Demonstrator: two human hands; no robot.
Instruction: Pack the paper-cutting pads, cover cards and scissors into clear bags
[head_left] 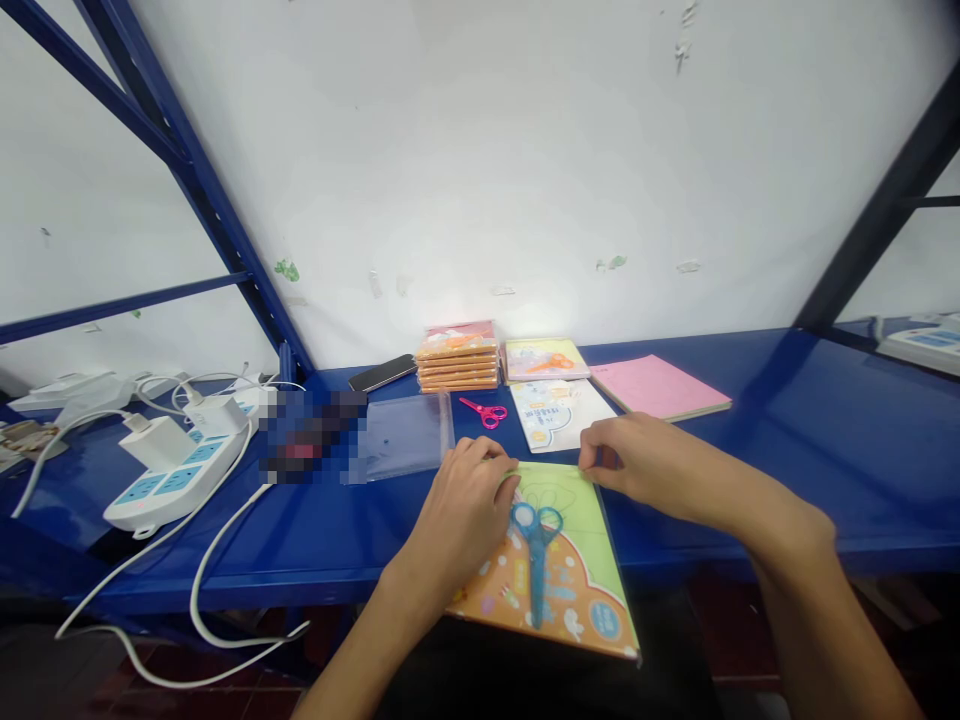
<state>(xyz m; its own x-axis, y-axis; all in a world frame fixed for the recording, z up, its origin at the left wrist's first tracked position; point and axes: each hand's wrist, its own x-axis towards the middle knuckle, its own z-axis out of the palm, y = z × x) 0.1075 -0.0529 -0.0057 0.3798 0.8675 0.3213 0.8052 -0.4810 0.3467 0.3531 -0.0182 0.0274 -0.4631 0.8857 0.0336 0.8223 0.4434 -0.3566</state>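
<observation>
A clear plastic packet [592, 560] lies over the near edge of the table, with a green and orange paper booklet and blue scissors [537, 560] showing through it. Closed on its upper left side is my left hand [472, 500], thumb and fingers at the top edge. My right hand [626, 460] pinches the top edge near the right corner. Just beyond are pink scissors [489, 414], a flat empty plastic bag [401, 435] and a white printed booklet [559, 413].
A stack of filled packets [457, 358] stands by the wall, beside a packet with orange scissors [546, 360]. Pink paper [660, 387] lies right of them. To the left are a black phone [382, 372], a power strip [172, 475] and loose white cables. Blue posts [217, 230] rise at both sides.
</observation>
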